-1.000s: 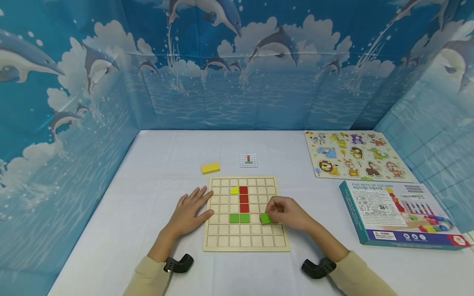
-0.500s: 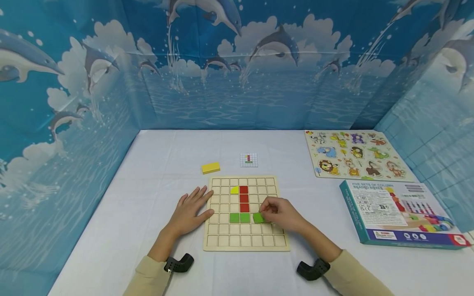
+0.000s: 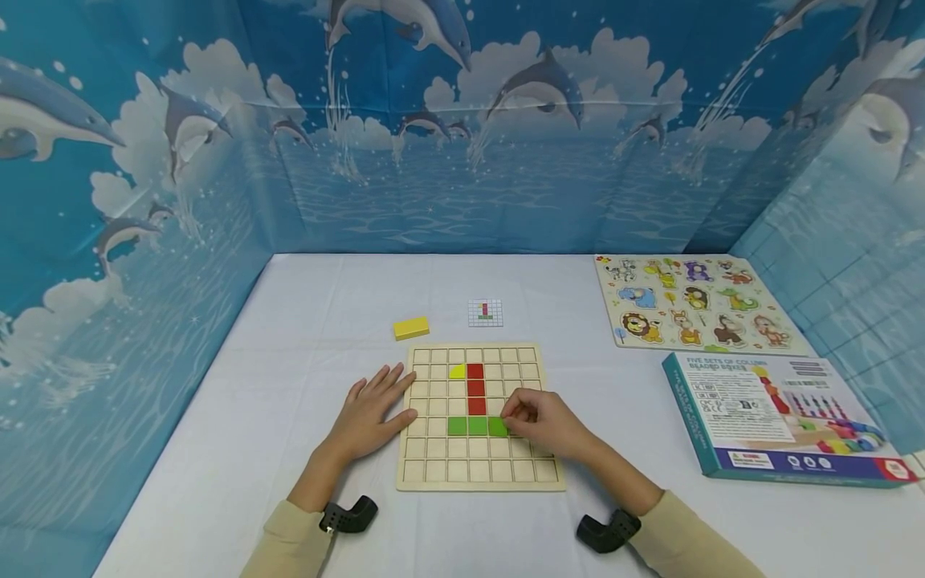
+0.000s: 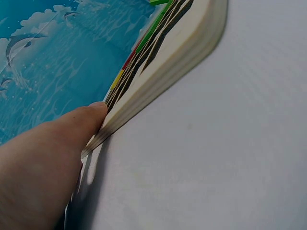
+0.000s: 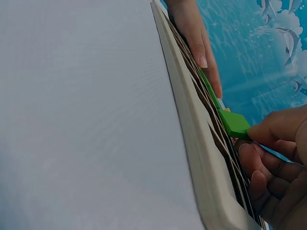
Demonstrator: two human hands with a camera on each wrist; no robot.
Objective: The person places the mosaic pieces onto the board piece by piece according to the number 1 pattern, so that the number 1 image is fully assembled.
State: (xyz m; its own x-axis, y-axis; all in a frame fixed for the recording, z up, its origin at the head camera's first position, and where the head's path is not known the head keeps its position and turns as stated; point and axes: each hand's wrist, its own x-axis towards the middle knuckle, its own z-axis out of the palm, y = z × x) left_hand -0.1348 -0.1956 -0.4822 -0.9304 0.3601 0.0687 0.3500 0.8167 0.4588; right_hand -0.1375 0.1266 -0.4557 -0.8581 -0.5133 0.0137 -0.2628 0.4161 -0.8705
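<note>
A wooden grid board [image 3: 480,478] lies on the white table. My right hand [image 3: 545,421] pinches a green square tile [image 5: 235,123] between thumb and finger; in the right wrist view the tile is tilted, one edge down at the grid. Directly left of it, two green tiles [image 3: 467,426] fill neighbouring cells of the same row. A column of red tiles [image 3: 476,388] rises above them, with a yellow tile [image 3: 458,372] left of its top. My left hand [image 3: 368,413] lies spread at the board's left edge, its thumb [image 4: 91,117] touching the rim.
Behind the board are a yellow block [image 3: 411,328] and a small printed pattern card [image 3: 485,313]. An animal puzzle board [image 3: 697,309] and a teal-sided box [image 3: 784,421] lie to the right. A dolphin-printed curtain [image 3: 462,185] surrounds the table.
My right hand has moved left across the board with the green tile, bringing it up beside the two other green tiles. The left hand has stayed in place.
</note>
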